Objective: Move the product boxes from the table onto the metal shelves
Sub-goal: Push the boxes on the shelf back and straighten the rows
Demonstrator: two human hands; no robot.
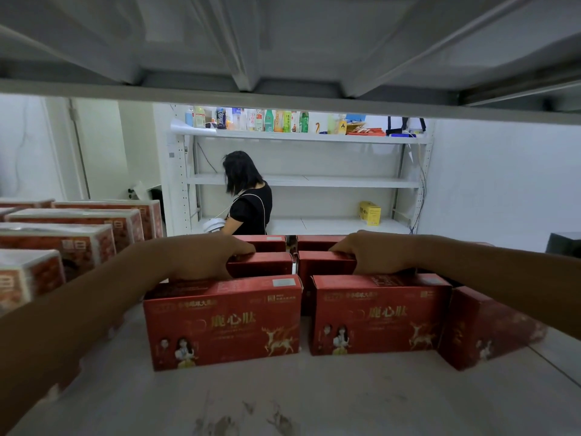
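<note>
**Head view: red boxes being set in rows on the shelf**

The left hand (201, 256) and the right hand (377, 253) are stretched into the white metal shelf (283, 398). They are reached over the front row of red cardboard product boxes (224, 322), which are printed with a gold deer. The fingers of each hand are curled over the top of a box in the row behind. The left second-row box (261, 264) is gripped by the left hand and the right second-row box (327, 262) by the right hand. The thumbs are hidden. A back row of red boxes (267, 242) is stood behind these. One angled red box (490, 325) is set at the right end. Film-wrapped red-and-white packs (63, 243) are stacked to the left.

The task is judged well advanced. Three rows are on the shelf, and the two gripped boxes appear to be at their places, with only release left. The table is not shown, so the number of boxes left to move cannot be told.
</note>
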